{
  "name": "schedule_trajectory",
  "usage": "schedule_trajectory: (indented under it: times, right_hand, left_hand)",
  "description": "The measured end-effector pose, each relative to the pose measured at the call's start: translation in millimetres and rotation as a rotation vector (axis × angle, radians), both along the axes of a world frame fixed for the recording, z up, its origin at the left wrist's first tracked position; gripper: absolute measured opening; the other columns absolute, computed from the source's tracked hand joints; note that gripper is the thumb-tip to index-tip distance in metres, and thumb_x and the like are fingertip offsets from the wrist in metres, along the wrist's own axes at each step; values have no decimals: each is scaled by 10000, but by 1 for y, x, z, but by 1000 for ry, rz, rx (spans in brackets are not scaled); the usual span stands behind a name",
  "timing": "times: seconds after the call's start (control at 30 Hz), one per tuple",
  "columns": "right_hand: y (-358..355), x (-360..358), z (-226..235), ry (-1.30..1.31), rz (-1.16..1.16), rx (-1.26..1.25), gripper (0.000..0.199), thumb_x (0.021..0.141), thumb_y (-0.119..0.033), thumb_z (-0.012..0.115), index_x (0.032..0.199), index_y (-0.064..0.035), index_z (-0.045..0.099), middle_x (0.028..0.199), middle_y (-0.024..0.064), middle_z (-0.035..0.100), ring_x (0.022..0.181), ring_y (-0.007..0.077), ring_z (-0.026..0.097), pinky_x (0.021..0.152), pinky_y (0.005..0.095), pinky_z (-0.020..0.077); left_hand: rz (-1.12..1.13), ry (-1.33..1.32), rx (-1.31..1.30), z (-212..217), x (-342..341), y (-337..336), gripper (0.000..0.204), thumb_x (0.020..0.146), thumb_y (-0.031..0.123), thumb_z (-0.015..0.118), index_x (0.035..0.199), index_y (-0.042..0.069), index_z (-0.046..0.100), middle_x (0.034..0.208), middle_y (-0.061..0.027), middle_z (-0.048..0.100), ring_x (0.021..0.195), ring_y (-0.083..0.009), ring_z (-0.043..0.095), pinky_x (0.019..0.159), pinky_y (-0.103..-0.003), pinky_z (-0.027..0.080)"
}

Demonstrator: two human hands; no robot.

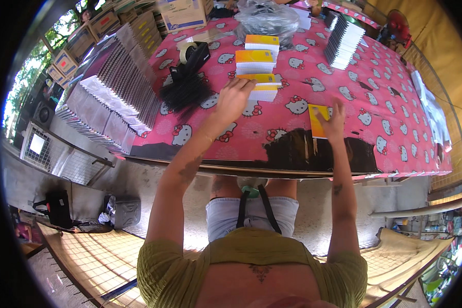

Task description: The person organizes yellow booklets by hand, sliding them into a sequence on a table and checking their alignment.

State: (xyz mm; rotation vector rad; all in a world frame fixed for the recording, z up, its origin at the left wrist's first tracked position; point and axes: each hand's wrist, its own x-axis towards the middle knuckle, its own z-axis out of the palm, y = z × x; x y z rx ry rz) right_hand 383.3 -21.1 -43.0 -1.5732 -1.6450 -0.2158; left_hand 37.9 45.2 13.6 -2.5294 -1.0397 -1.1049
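Observation:
Stacks of small yellow-covered notebooks (262,40) with white page edges run in a row up the middle of the table. At the nearest stack (264,95), my left hand (235,97) has its fingers closed on the edge of a yellow notebook (264,78) at the top. Further right, a single yellow notebook (318,128) lies near the front edge, partly over a torn dark patch. My right hand (333,122) is at its right side, fingers spread and thumb over the cover.
Left of the stacks are a black tape dispenser (192,57) and a bundle of thin black strands (186,93). Tall piles of spiral-bound notebooks (120,84) fill the left side. Another spiral-bound stack (344,43) stands back right. Clear plastic (267,23) and a cardboard box (182,14) sit behind.

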Motion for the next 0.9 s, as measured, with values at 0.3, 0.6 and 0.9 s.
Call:
schedule_trajectory:
  times: [0.3, 0.6, 0.9]
  right_hand:
    - [-57, -149, -24, 977, 672, -400, 385, 861, -48, 743, 1218, -5, 605, 1030, 59, 663, 901, 109, 609, 809, 247, 502]
    - [-61, -172, -13, 895, 764, -496, 238, 924, -100, 687, 1143, -7, 689, 1025, 56, 707, 913, 76, 609, 809, 240, 501]
    - [-61, -168, -20, 897, 813, -542, 284, 948, -100, 657, 1214, -4, 671, 1069, 49, 704, 938, 77, 615, 815, 224, 505]
  left_hand:
    - [-19, -191, -192, -36, -32, -77, 146, 873, 56, 613, 997, 16, 681, 992, -148, 638, 934, -337, 603, 811, -452, 484]
    - [509, -21, 87, -65, -132, -4, 141, 878, 143, 658, 944, 20, 676, 994, -132, 621, 883, -313, 624, 738, -397, 522]
    - [55, -466, -505, -23, -85, -128, 190, 896, 57, 674, 1080, 33, 712, 845, -119, 670, 707, -197, 661, 621, -307, 542]
